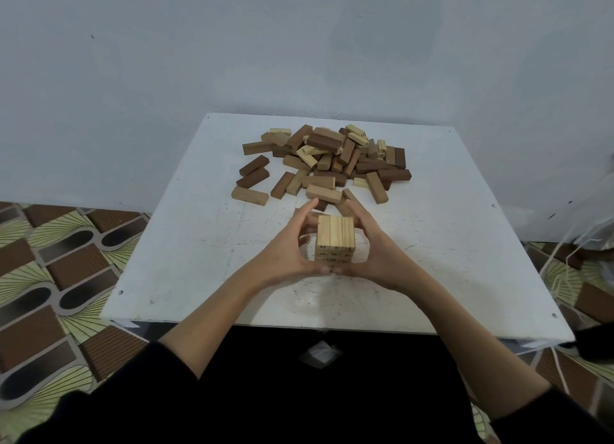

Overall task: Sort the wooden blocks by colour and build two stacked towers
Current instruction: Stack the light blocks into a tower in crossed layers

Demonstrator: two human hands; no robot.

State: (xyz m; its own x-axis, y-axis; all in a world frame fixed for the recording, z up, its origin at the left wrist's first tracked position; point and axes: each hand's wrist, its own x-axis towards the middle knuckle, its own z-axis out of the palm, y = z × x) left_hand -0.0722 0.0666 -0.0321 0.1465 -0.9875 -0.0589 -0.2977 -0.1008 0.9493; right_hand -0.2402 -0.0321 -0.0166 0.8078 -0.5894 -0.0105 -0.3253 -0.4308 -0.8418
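A short tower of light wooden blocks (335,239) stands near the middle of the white table (206,244), three blocks side by side on its top layer. My left hand (292,247) cups its left side, and my right hand (372,247) cups its right side. The thumbs meet at the tower's front base and the fingers curve round behind it. Beyond the tower lies a loose pile of mixed light and dark brown blocks (332,158).
A grey wall stands right behind the table. Patterned floor mats (50,277) lie to the left and right. White strings and a plastic bag (584,244) sit at the right edge. Several stray blocks (251,194) lie left of the pile.
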